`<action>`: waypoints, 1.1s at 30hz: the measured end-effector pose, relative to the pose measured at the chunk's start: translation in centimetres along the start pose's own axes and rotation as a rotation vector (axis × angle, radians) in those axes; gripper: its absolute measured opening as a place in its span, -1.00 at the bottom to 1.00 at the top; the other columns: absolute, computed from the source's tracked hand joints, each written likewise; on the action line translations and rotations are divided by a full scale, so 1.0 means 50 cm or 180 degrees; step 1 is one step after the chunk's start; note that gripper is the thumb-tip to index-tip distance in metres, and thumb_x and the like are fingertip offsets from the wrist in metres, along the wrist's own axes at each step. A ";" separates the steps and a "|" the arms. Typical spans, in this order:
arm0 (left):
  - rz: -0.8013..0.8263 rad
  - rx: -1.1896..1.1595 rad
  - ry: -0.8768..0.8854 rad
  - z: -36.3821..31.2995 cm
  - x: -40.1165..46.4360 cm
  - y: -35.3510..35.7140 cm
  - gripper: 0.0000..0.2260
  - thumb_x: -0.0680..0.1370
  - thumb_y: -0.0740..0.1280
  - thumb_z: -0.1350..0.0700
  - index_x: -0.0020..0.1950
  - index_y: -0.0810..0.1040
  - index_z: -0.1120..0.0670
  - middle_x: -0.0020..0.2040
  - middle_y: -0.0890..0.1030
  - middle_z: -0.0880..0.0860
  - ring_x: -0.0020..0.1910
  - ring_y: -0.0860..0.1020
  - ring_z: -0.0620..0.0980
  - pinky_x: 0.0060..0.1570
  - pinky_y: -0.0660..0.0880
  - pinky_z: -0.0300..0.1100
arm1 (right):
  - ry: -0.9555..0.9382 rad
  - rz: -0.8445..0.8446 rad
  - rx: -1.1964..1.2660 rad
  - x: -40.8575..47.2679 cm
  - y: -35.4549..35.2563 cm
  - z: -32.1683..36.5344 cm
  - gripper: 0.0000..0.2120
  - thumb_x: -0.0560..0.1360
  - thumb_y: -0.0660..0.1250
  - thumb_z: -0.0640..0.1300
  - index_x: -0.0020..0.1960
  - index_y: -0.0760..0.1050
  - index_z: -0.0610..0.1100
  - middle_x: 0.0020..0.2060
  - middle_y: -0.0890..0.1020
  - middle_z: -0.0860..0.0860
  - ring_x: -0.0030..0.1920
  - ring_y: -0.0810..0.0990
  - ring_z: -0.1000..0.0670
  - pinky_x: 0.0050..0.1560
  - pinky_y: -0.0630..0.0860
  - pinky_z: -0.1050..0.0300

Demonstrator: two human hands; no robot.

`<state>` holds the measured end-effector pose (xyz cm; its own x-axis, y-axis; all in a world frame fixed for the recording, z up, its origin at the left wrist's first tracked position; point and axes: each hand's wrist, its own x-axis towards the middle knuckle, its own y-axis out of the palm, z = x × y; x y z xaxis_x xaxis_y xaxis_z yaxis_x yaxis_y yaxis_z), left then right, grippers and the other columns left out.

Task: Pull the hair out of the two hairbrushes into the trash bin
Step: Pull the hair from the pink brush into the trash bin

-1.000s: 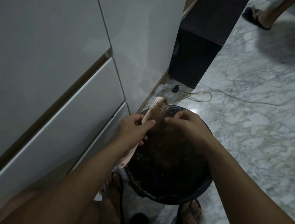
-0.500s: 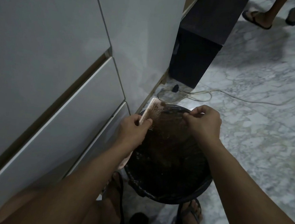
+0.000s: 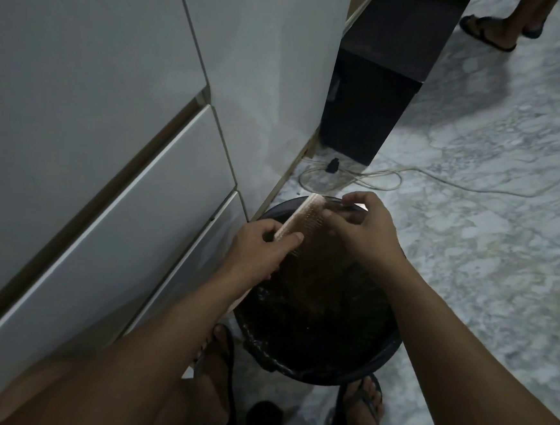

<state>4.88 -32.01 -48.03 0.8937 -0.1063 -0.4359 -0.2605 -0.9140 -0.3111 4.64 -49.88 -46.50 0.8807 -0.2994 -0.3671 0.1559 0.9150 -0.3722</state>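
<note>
A pale pink hairbrush [image 3: 305, 216] is held tilted over the round black trash bin [image 3: 374, 360], bristles facing right. My left hand [image 3: 262, 248] grips the brush near its neck, and the handle is hidden below the hand. My right hand [image 3: 361, 228] is at the brush's far end with its fingertips pinched together against the bristles; I cannot make out hair between them. The bin holds a dark liner with brownish contents. A second hairbrush is not in view.
White cabinet drawers [image 3: 105, 198] stand close on the left. A dark box [image 3: 371, 95] sits behind the bin, with a loose cable [image 3: 375, 178] across the marble floor. My sandalled feet [image 3: 361, 400] flank the bin. Another person's feet [image 3: 497, 28] are at the top right.
My right hand pulled away to the right over the bin, then came back to the bristles. The brush has tipped slightly. The other person's feet have shifted.
</note>
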 end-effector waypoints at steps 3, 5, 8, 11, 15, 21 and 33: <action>0.0017 0.0011 -0.0018 0.003 0.002 0.001 -0.79 0.50 0.41 -0.04 -0.09 0.65 0.10 -0.24 0.67 0.18 -0.45 0.55 -0.01 -0.53 0.40 -0.20 | -0.0078 -0.0165 -0.0399 0.005 -0.006 -0.007 -0.70 0.43 0.50 -0.17 0.13 0.54 -0.09 -0.23 0.65 0.02 -0.18 0.65 0.05 -0.12 0.59 0.13; -0.0008 -0.0011 -0.0103 0.006 0.007 0.000 -0.79 0.52 0.38 -0.06 -0.11 0.63 0.08 -0.24 0.66 0.16 -0.45 0.54 -0.02 -0.50 0.42 -0.19 | -0.0013 -0.0394 -0.0388 0.010 -0.012 -0.011 -0.77 0.44 0.49 -0.20 0.08 0.60 -0.12 -0.24 0.66 0.03 -0.19 0.66 0.04 -0.10 0.61 0.11; -0.0020 -0.0098 -0.0205 0.006 0.011 -0.003 -0.81 0.54 0.35 -0.05 -0.13 0.59 0.06 -0.35 0.60 0.03 -0.46 0.52 -0.04 -0.48 0.42 -0.18 | 0.0093 -0.0444 -0.0274 0.012 -0.018 -0.008 -0.80 0.44 0.48 -0.20 0.05 0.62 -0.12 -0.23 0.68 0.02 -0.17 0.69 0.02 -0.16 0.59 0.17; 0.0024 -0.0120 -0.0138 0.006 0.011 -0.003 -0.79 0.54 0.35 -0.06 -0.09 0.61 0.07 -0.31 0.62 0.01 -0.45 0.54 -0.04 -0.48 0.44 -0.18 | 0.0239 0.0232 0.0186 0.000 -0.015 0.009 -0.69 0.44 0.47 -0.24 0.16 0.55 -0.14 -0.13 0.71 -0.07 -0.24 0.69 0.03 -0.29 0.56 0.30; 0.0052 -0.0131 -0.0073 0.007 0.011 -0.001 -0.78 0.54 0.35 -0.08 -0.03 0.62 0.06 -0.26 0.63 0.03 -0.42 0.56 -0.05 -0.45 0.46 -0.18 | 0.0253 0.1001 0.0100 -0.013 -0.008 0.017 -0.48 0.40 0.52 -0.18 0.30 0.42 -0.13 -0.09 0.74 -0.06 -0.24 0.70 0.01 -0.19 0.59 0.22; 0.0011 -0.0202 -0.0012 0.006 0.010 -0.004 -0.79 0.55 0.34 -0.07 -0.03 0.61 0.06 -0.20 0.65 0.08 -0.37 0.58 -0.05 -0.44 0.49 -0.21 | 0.0370 0.1446 -0.0223 -0.010 -0.010 0.009 -0.38 0.43 0.50 -0.17 0.43 0.34 -0.11 -0.11 0.75 -0.04 -0.13 0.71 0.01 0.08 0.59 -0.04; -0.0471 -0.0391 -0.0004 0.013 0.020 -0.001 -0.84 0.53 0.38 -0.06 -0.01 0.63 0.01 -0.27 0.64 0.05 -0.43 0.55 -0.09 -0.47 0.46 -0.22 | -0.0181 0.0422 -0.0903 0.003 -0.012 0.001 -0.92 0.48 0.44 -0.19 -0.09 0.67 -0.04 -0.25 0.66 0.08 -0.12 0.66 0.01 -0.05 0.60 0.12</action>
<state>5.55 -31.79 -49.00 0.9184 0.0332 -0.3943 -0.0797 -0.9605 -0.2666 4.72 -50.48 -46.27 0.9098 -0.1596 -0.3831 -0.0859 0.8307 -0.5501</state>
